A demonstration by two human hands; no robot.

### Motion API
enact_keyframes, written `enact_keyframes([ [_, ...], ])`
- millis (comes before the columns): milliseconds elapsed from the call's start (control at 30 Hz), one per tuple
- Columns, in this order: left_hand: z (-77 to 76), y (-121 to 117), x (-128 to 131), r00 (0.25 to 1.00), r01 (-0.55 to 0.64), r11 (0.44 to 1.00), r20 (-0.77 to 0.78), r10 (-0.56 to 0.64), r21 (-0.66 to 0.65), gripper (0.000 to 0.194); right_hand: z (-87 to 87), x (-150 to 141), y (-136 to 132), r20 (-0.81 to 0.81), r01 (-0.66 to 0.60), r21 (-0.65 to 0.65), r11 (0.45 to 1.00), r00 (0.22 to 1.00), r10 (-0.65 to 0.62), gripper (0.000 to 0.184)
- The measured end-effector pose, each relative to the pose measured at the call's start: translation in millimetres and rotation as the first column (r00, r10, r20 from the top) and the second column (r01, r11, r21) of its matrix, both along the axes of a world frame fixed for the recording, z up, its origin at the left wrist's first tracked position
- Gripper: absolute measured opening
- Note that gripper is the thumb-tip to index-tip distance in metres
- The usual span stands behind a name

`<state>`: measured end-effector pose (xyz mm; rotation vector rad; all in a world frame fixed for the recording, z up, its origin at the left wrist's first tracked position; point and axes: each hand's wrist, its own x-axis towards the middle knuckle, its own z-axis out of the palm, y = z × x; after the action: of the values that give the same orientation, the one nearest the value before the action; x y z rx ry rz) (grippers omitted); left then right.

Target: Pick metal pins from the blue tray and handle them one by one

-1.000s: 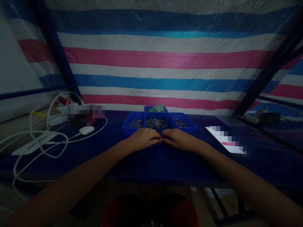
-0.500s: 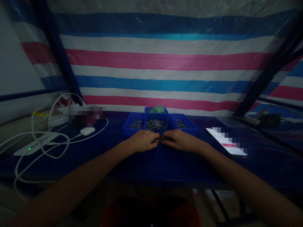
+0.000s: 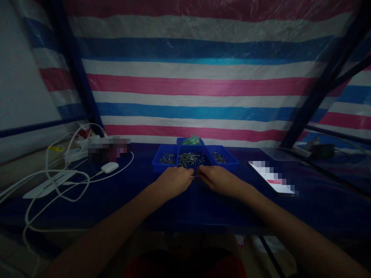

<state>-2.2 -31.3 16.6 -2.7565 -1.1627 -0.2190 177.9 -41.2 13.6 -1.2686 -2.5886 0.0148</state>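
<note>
Pin (image 3: 194,177) between fingers (image 3: 188,174), bin rims (image 3: 231,165) beyond, tabletop (image 3: 197,208) nearer

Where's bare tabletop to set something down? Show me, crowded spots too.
Bare table: the middle strip between the near edge and the left hand and right hand; between the right blue tray and phone; between the white cables and left blue tray. Crowded: the left end, under those cables, and beyond the hands, among the trays.
</note>
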Motion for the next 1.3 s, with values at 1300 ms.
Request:
enact_keyframes([
  [1300,-39.3,-48,-2,0.754,0.096,0.96,0.649,0.102,-0.263,0.013,-41.3,-17,-55,-0.559,0.161,-0.308,0.938,0.767,-0.315,0.015],
])
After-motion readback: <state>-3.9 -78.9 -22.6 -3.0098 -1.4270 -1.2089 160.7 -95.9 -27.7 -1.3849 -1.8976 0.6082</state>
